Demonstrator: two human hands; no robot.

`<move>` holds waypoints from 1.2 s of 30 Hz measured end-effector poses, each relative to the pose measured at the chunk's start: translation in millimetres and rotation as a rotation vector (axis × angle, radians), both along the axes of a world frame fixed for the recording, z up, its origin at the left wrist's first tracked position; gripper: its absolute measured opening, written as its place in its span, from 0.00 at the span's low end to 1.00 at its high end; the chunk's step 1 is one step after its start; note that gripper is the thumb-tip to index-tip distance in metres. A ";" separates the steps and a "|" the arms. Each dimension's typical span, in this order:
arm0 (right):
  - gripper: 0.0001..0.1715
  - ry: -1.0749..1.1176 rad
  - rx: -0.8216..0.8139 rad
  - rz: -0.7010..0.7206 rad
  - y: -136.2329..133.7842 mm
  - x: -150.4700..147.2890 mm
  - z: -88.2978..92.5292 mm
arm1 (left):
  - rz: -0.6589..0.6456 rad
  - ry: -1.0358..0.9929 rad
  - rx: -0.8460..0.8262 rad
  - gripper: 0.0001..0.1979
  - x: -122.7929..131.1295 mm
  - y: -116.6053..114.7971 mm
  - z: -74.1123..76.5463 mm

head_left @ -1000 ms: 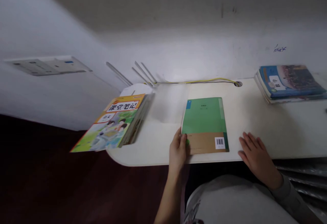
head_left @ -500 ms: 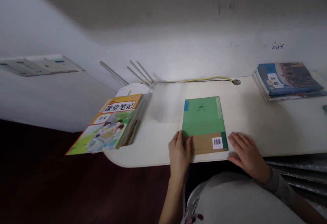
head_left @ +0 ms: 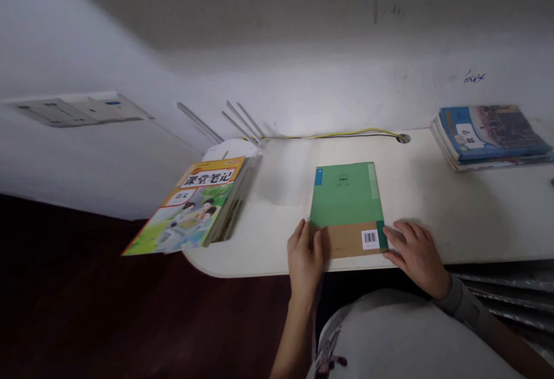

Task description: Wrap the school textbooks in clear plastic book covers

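A green and brown book (head_left: 346,200) lies flat near the front edge of the white desk (head_left: 277,229), its barcode at the lower right. My left hand (head_left: 306,261) rests at the book's lower left corner, thumb and fingers apart, fingertips touching its left edge. At the lower right corner, my right hand (head_left: 416,256) has its fingers spread, with the fingertips at the book's right edge. Neither hand is closed around anything.
A stack of books with a yellow cover (head_left: 190,203) overhangs the desk's left end. Behind it stands a white device (head_left: 231,149) with antennas. Blue-covered books (head_left: 493,134) are stacked at the right. A yellow cable (head_left: 346,132) runs along the wall to a hole.
My right hand has moved slightly left, up to the book's right edge. The view has shifted a little, so the stacks appear farther right. My left hand stays at the book's left edge.
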State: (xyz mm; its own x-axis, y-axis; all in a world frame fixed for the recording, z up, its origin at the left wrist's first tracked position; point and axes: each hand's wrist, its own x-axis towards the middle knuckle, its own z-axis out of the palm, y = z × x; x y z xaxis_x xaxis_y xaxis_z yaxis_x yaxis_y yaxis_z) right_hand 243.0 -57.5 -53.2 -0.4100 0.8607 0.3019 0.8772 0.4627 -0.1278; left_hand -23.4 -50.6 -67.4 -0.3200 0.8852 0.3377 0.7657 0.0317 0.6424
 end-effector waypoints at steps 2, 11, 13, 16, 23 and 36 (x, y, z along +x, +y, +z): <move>0.24 -0.005 0.003 0.000 0.2 0.2 -0.4 | 0.040 -0.132 -0.002 0.19 0.8 -1.2 5.7; 0.24 0.005 0.026 0.006 -0.4 0.1 -0.5 | 0.202 -0.326 -0.041 0.18 0.7 -6.7 5.5; 0.24 0.003 0.030 0.006 -0.5 0.2 0.0 | 0.173 -0.210 0.032 0.17 1.0 -8.2 0.5; 0.23 0.003 0.029 0.009 -0.4 0.8 0.8 | 0.128 0.018 0.152 0.14 2.3 -9.6 -5.0; 0.24 0.020 -0.011 0.015 -1.1 -0.2 2.2 | -0.213 0.055 0.243 0.27 30.1 -19.7 13.5; 0.30 -0.100 -0.018 -0.358 11.7 75.5 -10.4 | -0.857 0.651 0.093 0.22 146.5 20.4 37.2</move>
State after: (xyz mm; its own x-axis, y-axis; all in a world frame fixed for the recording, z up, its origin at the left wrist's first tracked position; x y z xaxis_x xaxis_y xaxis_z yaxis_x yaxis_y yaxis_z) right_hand 318.4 -45.8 -63.6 -0.1084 0.9597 0.2594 0.9917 0.1224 -0.0382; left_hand 123.2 -30.2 -30.3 0.6590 0.6911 0.2968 0.7050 -0.7051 0.0762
